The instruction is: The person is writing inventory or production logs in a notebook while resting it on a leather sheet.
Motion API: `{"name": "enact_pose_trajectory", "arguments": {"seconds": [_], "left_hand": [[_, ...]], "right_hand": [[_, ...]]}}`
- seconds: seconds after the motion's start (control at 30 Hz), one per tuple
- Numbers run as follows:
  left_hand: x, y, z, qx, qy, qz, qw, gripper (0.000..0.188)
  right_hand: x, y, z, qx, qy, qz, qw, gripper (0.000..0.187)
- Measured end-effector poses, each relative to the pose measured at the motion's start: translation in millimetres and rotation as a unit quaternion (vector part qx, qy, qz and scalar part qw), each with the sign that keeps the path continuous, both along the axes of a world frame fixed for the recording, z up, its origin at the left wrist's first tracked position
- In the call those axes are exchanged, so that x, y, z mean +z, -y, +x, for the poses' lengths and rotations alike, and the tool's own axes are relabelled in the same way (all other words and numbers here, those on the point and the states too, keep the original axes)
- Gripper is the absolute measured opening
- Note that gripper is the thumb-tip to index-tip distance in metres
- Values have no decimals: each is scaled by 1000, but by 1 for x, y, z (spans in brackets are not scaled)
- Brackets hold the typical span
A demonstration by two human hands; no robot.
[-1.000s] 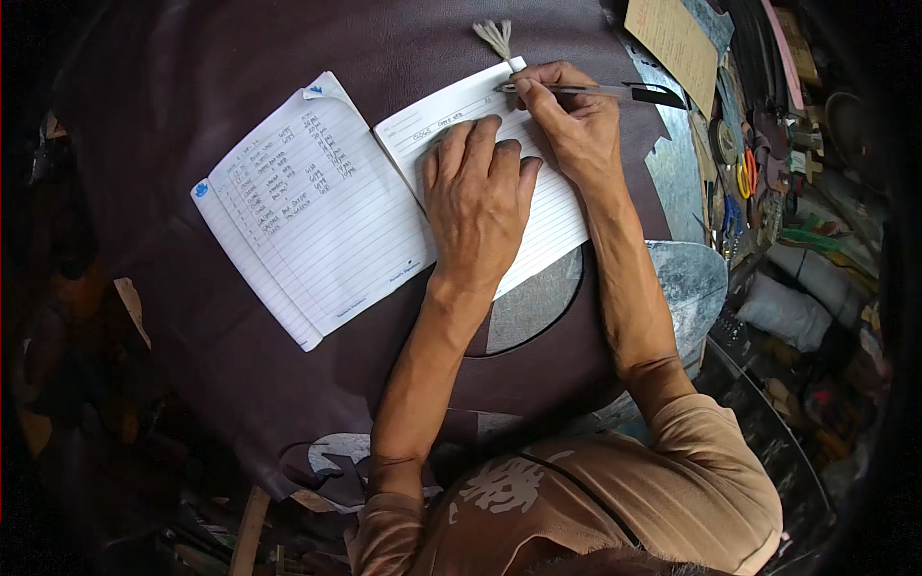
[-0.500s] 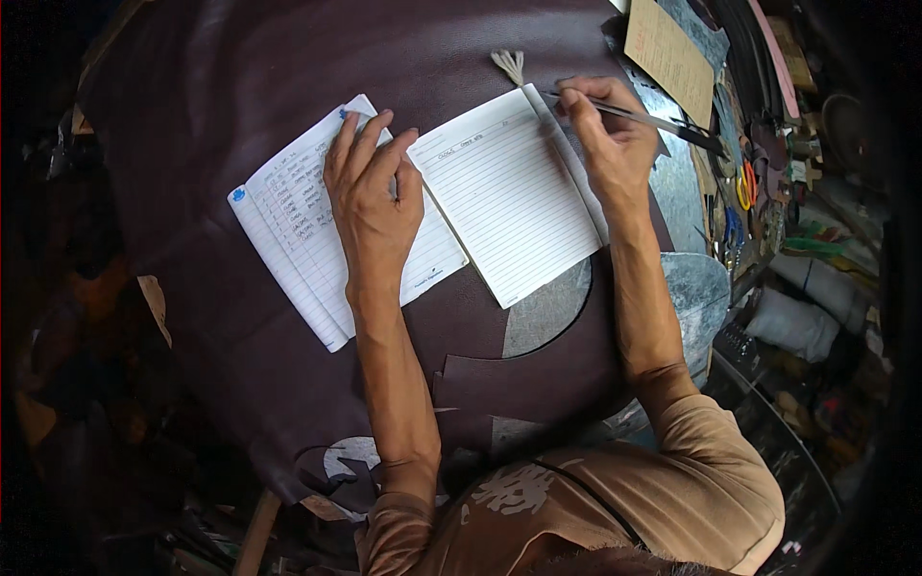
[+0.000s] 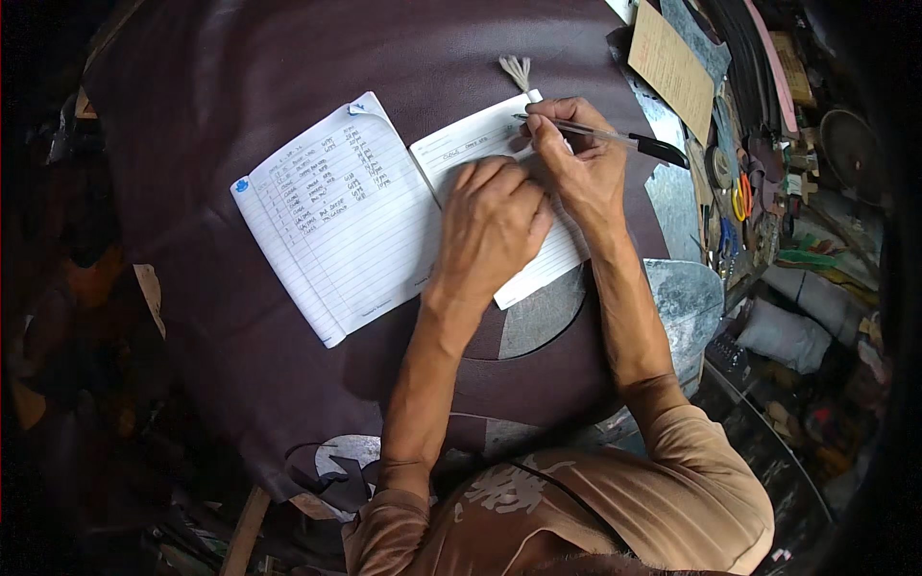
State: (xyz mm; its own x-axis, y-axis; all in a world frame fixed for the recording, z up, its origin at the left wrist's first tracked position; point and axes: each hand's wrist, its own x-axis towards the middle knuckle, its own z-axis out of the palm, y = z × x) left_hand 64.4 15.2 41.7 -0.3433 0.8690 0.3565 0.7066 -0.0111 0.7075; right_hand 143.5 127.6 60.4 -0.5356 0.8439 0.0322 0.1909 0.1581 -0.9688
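Note:
A notebook with handwritten lines across its upper part lies tilted on the left, its top right corner curled. Beside it, a second notebook is turned to a ruled page with a short line of writing near the top. My left hand rests on that second page, fingers bent in and closed; its fingertips are hidden. In my right hand is a pen with a black end, gripped between thumb and fingers. Its tip is by the page's upper right part; whether it touches the paper I cannot tell.
A broad dark brown leather sheet spreads beneath both notebooks. A pale brush-like tuft sticks out past the second notebook's top edge. Along the right are a tan card, orange-handled scissors and a grey sheet piece.
My left hand has moved right from the first notebook to the second one's page, and its fingers have curled in. My right hand has shifted slightly left with the pen, toward the page.

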Motion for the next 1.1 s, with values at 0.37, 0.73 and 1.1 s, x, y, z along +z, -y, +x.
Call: {"name": "enact_pose_trajectory", "arguments": {"seconds": [0.37,0.73,1.1], "left_hand": [[-16,-9,31,72,-45,-13,996,29],[-27,-10,28,90,-29,7,995,22],[-24,-8,30,101,-35,-19,994,20]], "right_hand": [[-27,-16,19,39,60,30,997,16],[-35,-24,14,60,62,37,996,18],[-41,-24,17,60,66,66,994,20]]}}
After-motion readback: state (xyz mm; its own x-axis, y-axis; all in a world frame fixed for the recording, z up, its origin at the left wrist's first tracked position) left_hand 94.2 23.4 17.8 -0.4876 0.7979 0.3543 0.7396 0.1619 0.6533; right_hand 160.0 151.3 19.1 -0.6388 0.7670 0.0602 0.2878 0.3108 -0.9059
